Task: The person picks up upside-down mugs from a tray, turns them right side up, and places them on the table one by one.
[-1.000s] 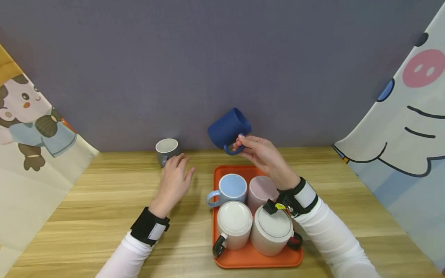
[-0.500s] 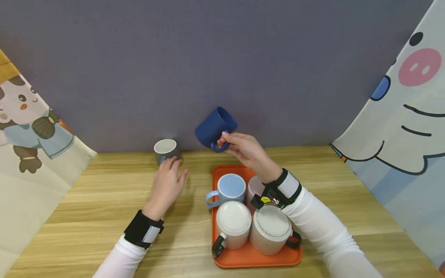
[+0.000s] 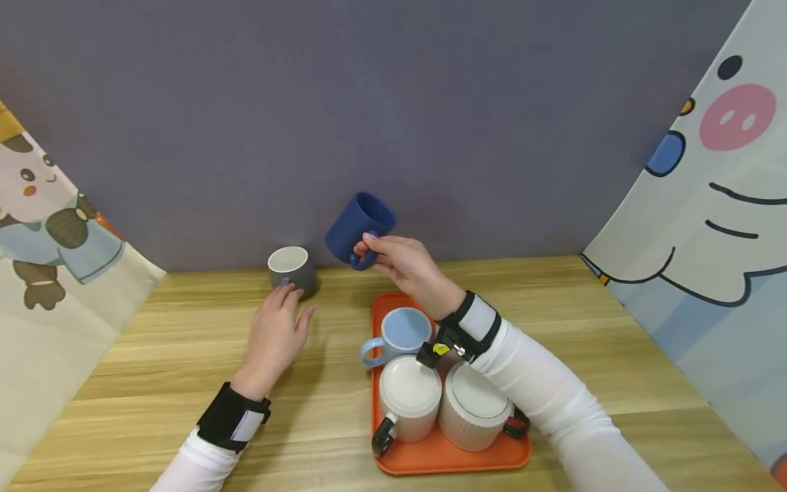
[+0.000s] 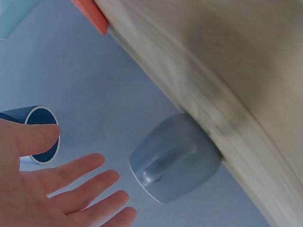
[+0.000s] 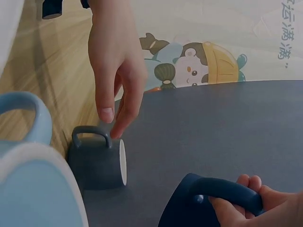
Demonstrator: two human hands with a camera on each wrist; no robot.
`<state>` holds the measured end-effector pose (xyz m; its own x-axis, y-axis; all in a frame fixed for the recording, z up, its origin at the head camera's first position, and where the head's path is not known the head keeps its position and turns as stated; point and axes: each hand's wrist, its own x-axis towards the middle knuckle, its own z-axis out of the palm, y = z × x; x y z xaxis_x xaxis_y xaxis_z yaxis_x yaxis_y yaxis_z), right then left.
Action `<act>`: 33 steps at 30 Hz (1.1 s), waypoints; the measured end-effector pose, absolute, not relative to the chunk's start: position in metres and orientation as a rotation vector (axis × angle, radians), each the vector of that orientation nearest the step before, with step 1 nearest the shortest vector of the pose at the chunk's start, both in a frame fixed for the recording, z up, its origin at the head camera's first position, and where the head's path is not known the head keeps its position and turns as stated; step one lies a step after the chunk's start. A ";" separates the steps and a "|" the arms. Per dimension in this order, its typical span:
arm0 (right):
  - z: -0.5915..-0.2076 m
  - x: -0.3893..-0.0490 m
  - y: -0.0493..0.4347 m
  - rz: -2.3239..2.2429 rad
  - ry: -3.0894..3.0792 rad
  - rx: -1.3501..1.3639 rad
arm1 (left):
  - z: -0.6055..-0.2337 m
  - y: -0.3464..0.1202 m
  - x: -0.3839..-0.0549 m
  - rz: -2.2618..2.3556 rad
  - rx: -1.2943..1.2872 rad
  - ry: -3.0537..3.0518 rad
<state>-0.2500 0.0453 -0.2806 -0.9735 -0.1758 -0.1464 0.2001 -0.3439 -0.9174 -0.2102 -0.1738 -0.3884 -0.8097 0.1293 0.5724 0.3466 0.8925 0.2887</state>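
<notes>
My right hand (image 3: 408, 270) pinches the handle of a dark blue mug (image 3: 355, 229), raised off the table in front of the back wall. The blue mug is tilted, its mouth facing up and to the right in the head view. My left hand (image 3: 273, 335) is in front of a grey mug (image 3: 294, 270) with a white inside, which stands upright near the wall. In the left wrist view the fingers (image 4: 99, 203) are spread and slightly bent, apart from the grey mug (image 4: 175, 158). The grey mug's handle (image 5: 90, 130) points toward the left hand.
An orange tray (image 3: 451, 465) at the front right carries upside-down mugs: a light blue one (image 3: 406, 328), two whitish ones with black handles (image 3: 410, 393), and a pink one mostly hidden by my right wrist. Printed curtains (image 3: 695, 239) flank the wooden table (image 3: 166, 383).
My right hand has carried the blue mug leftward, nearer the grey mug. My left hand has shifted left and slightly back, its fingertips now just in front of the grey mug.
</notes>
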 end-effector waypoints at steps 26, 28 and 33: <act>-0.287 -0.269 0.005 -2.336 1.766 0.256 | -0.390 -0.206 -0.195 -0.499 -0.293 -2.501; -0.288 -0.271 0.003 -2.332 1.777 0.272 | -0.390 -0.206 -0.195 -0.503 -0.294 -2.500; -0.290 -0.274 -0.002 -2.346 1.770 0.316 | -0.389 -0.207 -0.195 -0.510 -0.301 -2.500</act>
